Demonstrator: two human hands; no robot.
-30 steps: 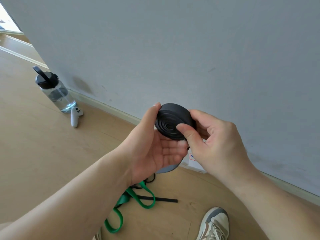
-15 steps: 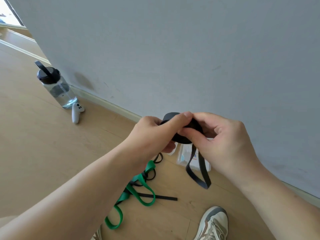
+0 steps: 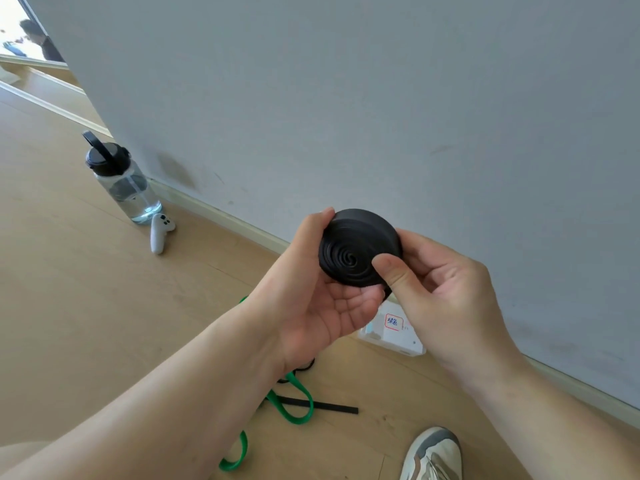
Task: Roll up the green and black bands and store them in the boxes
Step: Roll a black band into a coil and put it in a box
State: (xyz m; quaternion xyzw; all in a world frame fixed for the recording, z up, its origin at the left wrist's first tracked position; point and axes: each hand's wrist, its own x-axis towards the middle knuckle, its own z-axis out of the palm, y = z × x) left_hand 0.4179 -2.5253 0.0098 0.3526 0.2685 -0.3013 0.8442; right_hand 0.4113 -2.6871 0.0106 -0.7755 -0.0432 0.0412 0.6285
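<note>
**A:** The black rubber band wound into a flat coil is up in mid-air. The left hand cups it from below, thumb on the rim at nine o'clock.

**B:** And the right hand pinches it at four o'clock, thumb on the spiral face.

**A:** The danger? If either grip eases, I'd expect that springy coil to unwind before it reaches the white labelled box, on the floor at five o'clock.

**B:** And the loose green flat band lies unrolled at seven o'clock.

Both hands and forearms are bare; one foot wears a grey-and-cream laced sneaker.
</note>
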